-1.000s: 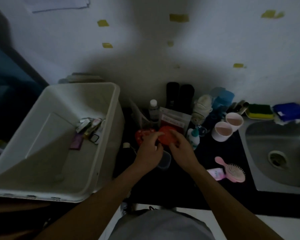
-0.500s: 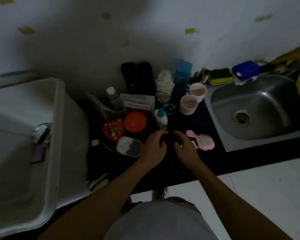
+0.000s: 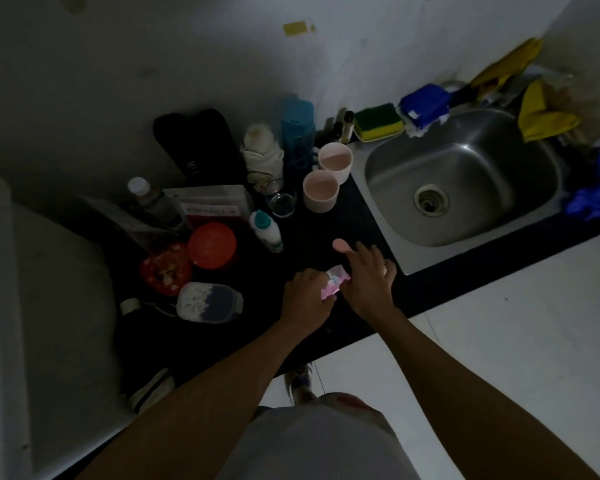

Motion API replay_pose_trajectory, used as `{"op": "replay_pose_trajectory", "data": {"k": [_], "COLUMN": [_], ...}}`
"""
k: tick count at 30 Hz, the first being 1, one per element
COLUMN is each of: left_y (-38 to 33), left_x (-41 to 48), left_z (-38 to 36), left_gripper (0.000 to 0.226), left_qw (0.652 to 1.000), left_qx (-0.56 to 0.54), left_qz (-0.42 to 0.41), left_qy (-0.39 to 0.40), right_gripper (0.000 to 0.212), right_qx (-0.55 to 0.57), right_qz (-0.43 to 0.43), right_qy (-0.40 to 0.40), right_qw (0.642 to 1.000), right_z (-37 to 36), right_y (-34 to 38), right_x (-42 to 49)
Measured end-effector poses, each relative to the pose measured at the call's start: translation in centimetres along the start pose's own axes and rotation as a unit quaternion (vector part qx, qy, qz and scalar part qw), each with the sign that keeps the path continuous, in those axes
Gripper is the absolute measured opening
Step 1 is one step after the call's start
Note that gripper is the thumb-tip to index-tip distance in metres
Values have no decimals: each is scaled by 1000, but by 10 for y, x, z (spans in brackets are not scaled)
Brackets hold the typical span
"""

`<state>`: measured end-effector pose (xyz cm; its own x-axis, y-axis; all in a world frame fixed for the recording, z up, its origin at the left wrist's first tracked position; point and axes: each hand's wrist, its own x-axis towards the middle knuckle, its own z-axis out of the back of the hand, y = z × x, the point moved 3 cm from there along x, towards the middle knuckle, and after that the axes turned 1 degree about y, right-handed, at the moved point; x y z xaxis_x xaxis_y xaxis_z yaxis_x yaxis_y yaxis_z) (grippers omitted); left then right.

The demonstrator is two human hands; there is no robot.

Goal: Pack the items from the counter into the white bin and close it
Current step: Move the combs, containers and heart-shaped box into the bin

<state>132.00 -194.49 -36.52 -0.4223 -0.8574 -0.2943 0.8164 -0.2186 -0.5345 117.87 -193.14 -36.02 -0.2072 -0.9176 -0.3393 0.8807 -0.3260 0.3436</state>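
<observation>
Far left, the bin [image 3: 0,306] shows only its white rim and side at the table's [image 3: 326,223] left end, well apart from both hands. Right beside it, a crowd on the dark top: clear tub [image 3: 208,303], red heart tin [image 3: 165,271], orange jar [image 3: 212,245], capped bottle [image 3: 149,199], red pouch [image 3: 210,206], small dropper [image 3: 265,230]. Further back, two cups [image 3: 321,190] stand side by side. Now the near edge: left hand [image 3: 307,299] curled round a pink packet [image 3: 335,282], pinching its near end. Right hand [image 3: 369,275] just beside it, fingers spread down over a pink brush [image 3: 342,244], only the handle tip poking out beyond them. Gripping or merely resting? Can't tell. Far right, the steel sink [image 3: 465,178].
</observation>
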Motion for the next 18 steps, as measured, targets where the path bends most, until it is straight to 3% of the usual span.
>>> {"op": "replay_pose_trajectory", "data": {"k": [9, 14, 18], "left_y": [-6, -2, 3], "left_x": [17, 16, 10], "left_z": [-12, -14, -8], "left_gripper": [30, 40, 29], "left_qw": [992, 997, 990], "left_qx": [120, 29, -100], "left_qz": [36, 67, 98], "left_qy": [-5, 30, 22], "right_gripper": [42, 43, 40], "right_qx": [-49, 65, 168], "right_qz": [-41, -81, -67], "right_qy": [-23, -21, -56], "right_qw": [998, 994, 982], "right_z": [-8, -5, 0], "right_y": [-17, -10, 5], "right_x": [-1, -9, -20]}}
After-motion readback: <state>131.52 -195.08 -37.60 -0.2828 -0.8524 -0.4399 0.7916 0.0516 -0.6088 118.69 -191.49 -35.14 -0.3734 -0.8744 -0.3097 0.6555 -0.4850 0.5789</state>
